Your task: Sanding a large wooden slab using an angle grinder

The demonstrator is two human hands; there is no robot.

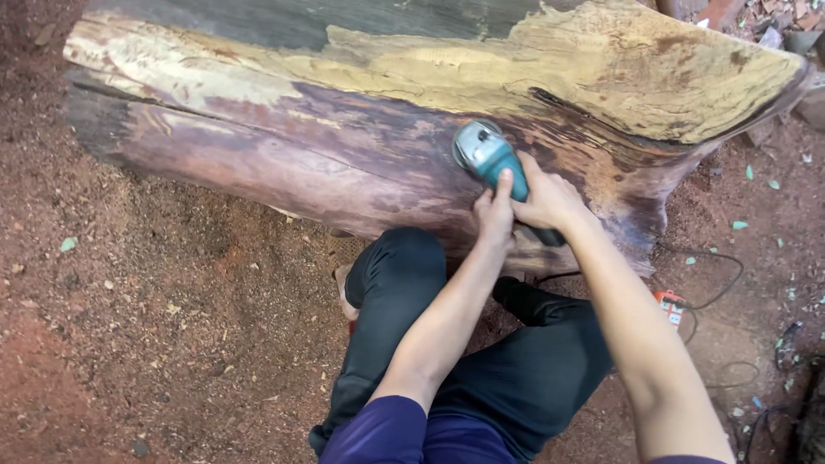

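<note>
Both hands gripping the teal grinder [486, 155]: left hand [496, 215] wrapped near its head, right hand [547, 200] clamped on the body. Disc pressed on the log [344, 129] side. Best kept flat, light pressure, cord [718, 283] behind.

Both my arms extended forward, bare forearms, converging. My left hand [496, 209] sits ahead of the body, fingers curled, thumb up. My right hand [546, 199] just beside it, fist clenched, wrist bent slightly down.
</note>
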